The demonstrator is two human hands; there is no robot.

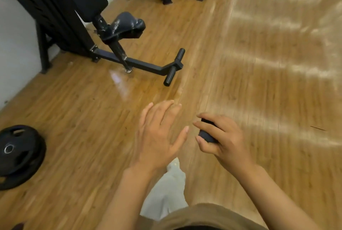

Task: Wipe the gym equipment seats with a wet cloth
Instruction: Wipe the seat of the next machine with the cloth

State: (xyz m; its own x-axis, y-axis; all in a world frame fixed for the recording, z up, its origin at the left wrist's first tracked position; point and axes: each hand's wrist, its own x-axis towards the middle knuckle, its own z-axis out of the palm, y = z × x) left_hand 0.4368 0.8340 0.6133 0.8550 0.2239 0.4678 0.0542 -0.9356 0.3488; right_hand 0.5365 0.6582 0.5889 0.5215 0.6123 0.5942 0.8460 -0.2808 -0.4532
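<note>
Right hand (220, 137) gripping dark cloth (206, 133) | left hand (159, 133) spreading open beside it | seat (127, 24) lying beyond hands

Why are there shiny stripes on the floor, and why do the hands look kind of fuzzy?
In the head view, pale bands of light glare across the wooden floor on the right, with a smaller shiny patch near the machine's base bar. The left hand and the right hand, gripping a dark cloth, look softly blurred. The wide lens bends the floorboards.
</note>
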